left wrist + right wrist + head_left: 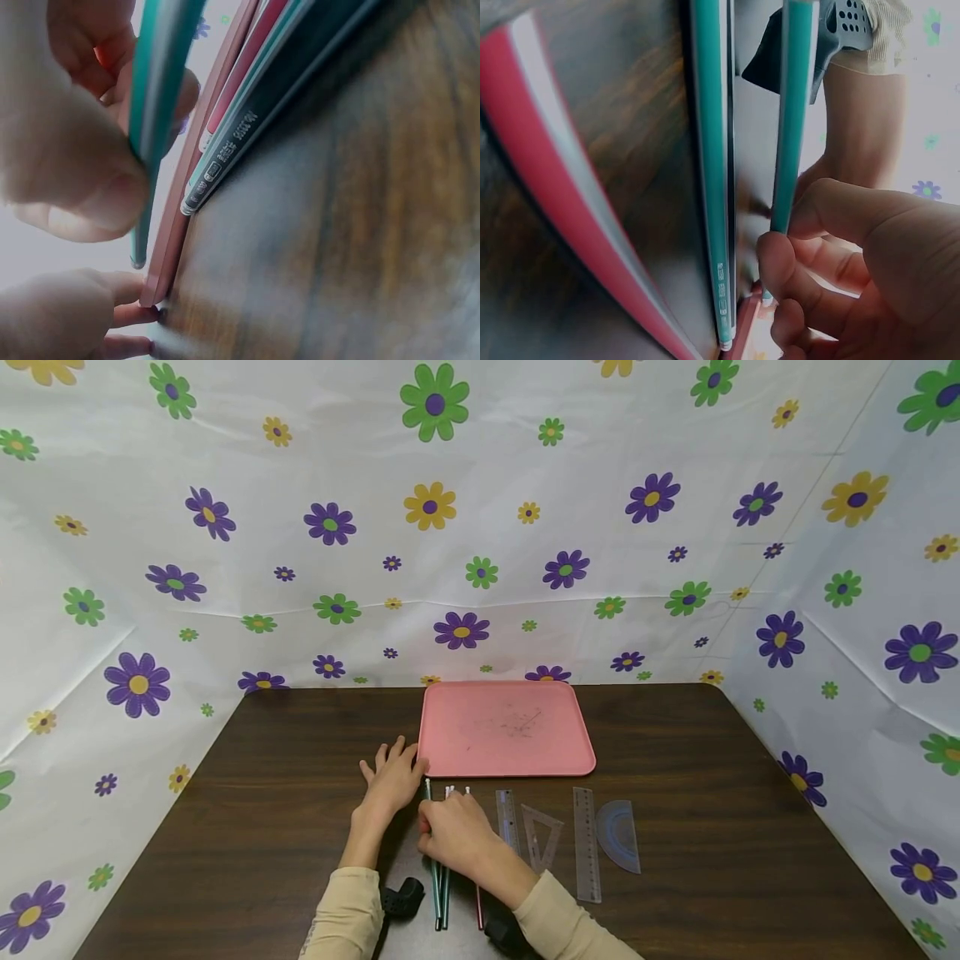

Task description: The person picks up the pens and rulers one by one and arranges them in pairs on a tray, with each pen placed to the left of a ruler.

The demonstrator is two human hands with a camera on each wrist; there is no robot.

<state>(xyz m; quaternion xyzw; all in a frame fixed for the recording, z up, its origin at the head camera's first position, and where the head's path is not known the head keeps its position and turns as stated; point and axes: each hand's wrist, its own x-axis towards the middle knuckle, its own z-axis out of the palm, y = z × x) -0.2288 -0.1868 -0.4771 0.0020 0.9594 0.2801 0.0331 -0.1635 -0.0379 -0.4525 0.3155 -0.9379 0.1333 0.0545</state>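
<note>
On a brown table, a person's left hand, fingers extended, touches the left corner of a pink tray. Next, the right hand pinches a green pencil between thumb and fingers, in front of the tray. Rightward lie at least one more green pencil, a red pencil, a short ruler, a triangle, a long ruler and a protractor.

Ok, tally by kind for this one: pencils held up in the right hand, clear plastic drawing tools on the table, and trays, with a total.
Green pencil in the right hand: 1
Clear rulers: 2
Clear set square: 1
Clear protractor: 1
Pink tray: 1
Total: 6
</note>
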